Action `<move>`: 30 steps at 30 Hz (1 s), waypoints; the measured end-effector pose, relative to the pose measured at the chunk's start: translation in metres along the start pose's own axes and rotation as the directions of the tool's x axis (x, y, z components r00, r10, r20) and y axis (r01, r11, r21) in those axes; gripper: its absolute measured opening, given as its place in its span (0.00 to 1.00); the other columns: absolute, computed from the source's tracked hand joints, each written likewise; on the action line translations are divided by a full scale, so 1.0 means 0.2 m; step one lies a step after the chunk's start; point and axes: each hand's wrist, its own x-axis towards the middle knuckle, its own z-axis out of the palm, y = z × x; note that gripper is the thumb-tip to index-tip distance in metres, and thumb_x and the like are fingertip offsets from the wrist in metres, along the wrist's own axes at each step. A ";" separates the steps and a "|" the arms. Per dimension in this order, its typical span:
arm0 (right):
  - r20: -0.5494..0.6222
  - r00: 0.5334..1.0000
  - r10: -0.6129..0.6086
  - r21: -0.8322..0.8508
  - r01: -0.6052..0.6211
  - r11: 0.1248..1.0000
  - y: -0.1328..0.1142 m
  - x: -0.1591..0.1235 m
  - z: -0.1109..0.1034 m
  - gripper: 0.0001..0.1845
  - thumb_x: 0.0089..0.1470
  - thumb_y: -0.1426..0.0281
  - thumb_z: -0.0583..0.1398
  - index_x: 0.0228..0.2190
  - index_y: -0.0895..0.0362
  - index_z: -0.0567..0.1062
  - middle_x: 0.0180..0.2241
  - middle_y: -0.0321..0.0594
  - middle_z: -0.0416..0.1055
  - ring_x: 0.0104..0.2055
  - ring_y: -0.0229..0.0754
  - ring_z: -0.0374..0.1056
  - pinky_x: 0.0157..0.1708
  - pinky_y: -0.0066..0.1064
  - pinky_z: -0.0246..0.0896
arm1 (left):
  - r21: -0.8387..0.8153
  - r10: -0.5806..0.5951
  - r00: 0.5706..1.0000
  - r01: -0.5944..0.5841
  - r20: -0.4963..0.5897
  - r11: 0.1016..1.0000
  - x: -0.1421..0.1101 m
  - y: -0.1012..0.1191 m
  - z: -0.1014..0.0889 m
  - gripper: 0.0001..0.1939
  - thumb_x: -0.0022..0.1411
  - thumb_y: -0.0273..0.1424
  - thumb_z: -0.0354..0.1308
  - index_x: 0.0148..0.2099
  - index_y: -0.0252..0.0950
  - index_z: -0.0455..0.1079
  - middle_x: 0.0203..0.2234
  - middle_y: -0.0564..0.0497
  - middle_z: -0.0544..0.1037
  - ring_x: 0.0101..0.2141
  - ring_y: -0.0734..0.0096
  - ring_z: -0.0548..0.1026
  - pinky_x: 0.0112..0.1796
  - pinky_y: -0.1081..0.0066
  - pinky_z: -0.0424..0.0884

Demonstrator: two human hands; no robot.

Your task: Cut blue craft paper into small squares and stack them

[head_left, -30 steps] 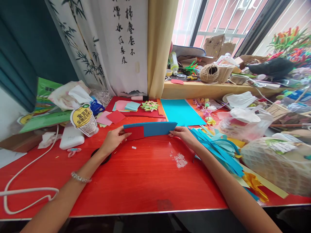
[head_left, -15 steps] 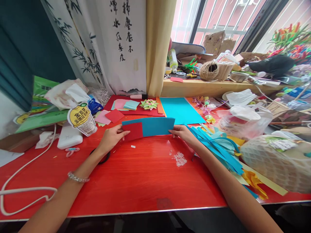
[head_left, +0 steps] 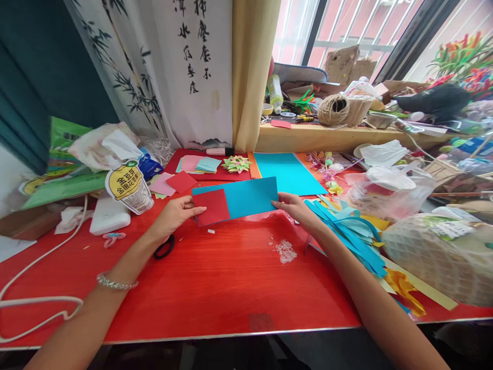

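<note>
We grip 1 red paper square (head_left: 211, 208) against the left end of 1 blue paper strip (head_left: 252, 198) with the left hand (head_left: 181, 213). Our right hand (head_left: 290, 205) pinches the strip's right end, above the red table (head_left: 231, 288).

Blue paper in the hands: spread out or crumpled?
Spread out: the blue paper stretches from the left hand, where a red square overlaps it, to the right hand. Whether it is doubled, I cannot tell.
</note>
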 end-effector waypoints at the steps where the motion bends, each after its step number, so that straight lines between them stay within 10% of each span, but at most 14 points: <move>1: 0.002 1.000 -0.005 -0.015 0.005 1.000 0.00 0.00 0.00 0.16 0.48 0.57 0.57 0.32 0.57 0.71 0.30 0.38 0.68 0.34 0.39 0.63 0.35 0.31 0.57 | -0.003 -0.001 1.000 0.001 0.005 1.000 0.00 0.00 0.00 0.16 0.48 0.36 0.63 0.40 0.35 0.70 0.33 0.50 0.78 0.32 0.69 0.76 0.33 0.71 0.71; 10: -0.021 1.000 -0.014 -0.089 0.012 0.996 0.02 0.01 0.00 0.15 0.48 0.57 0.57 0.26 0.57 0.66 0.21 0.30 0.59 0.19 0.29 0.48 0.18 0.25 0.42 | 0.237 0.084 0.995 -0.070 -0.050 0.969 0.00 0.00 -0.02 0.20 0.49 0.41 0.60 0.43 0.37 0.68 0.32 0.50 0.79 0.34 0.64 0.76 0.35 0.68 0.71; 16: -0.013 1.000 -0.024 -0.157 0.021 0.987 0.08 0.03 0.01 0.15 0.49 0.59 0.57 0.23 0.59 0.68 0.20 0.35 0.66 0.23 0.34 0.60 0.27 0.28 0.55 | 0.509 0.203 0.972 -0.117 -0.117 0.853 0.01 -0.04 -0.01 0.19 0.53 0.42 0.56 0.43 0.38 0.65 0.34 0.49 0.79 0.36 0.62 0.76 0.37 0.68 0.68; 25: 0.023 0.999 0.033 -0.086 -0.031 0.996 0.11 0.04 0.03 0.19 0.45 0.60 0.60 0.38 0.58 0.69 0.24 0.36 0.69 0.23 0.35 0.64 0.24 0.27 0.60 | 0.573 0.169 0.985 -0.114 -0.043 0.811 0.02 -0.06 -0.02 0.15 0.54 0.43 0.54 0.40 0.39 0.63 0.28 0.52 0.77 0.27 0.67 0.74 0.30 0.71 0.65; 30: 0.013 0.999 0.046 -0.203 -0.043 0.978 0.11 0.03 0.03 0.13 0.50 0.61 0.56 0.30 0.58 0.69 0.15 0.32 0.64 0.16 0.33 0.58 0.19 0.26 0.51 | 0.516 0.148 0.988 -0.102 -0.049 0.850 0.03 -0.07 -0.02 0.18 0.54 0.43 0.54 0.43 0.38 0.63 0.22 0.55 0.74 0.25 0.70 0.72 0.29 0.72 0.64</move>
